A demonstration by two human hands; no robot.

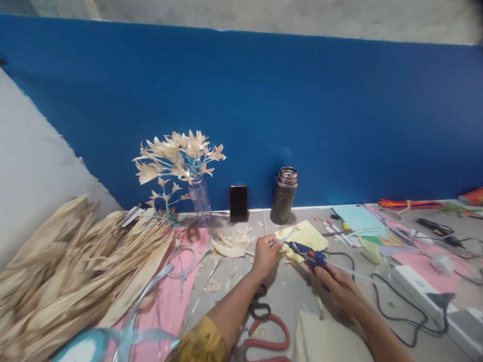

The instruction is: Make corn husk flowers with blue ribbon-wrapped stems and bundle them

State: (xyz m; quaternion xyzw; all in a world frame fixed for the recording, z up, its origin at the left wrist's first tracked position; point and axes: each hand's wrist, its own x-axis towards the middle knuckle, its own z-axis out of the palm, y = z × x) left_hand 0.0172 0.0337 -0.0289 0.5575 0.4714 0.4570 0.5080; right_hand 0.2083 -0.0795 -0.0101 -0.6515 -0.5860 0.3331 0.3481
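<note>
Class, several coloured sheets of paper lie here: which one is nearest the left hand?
The yellow sheet, just beyond the left hand and the glue gun; the light blue sheet and pink sheets lie farther off.

I am seeing smooth blue plastic on the glue gun (pixel 317 258) and a translucent, slick-looking stick (pixel 354 273) at its back. On my screen the husks (pixel 68 266) are looking dry, papery and ribbed; the flask (pixel 283 201) is showing a low-sheen body and shiny metal neck, the phone (pixel 238 202) a glossy face. The yellow paper (pixel 307 232) is appearing matt, the ribbon (pixel 151 336) satiny, the wall (pixel 302 110) smooth.
</note>
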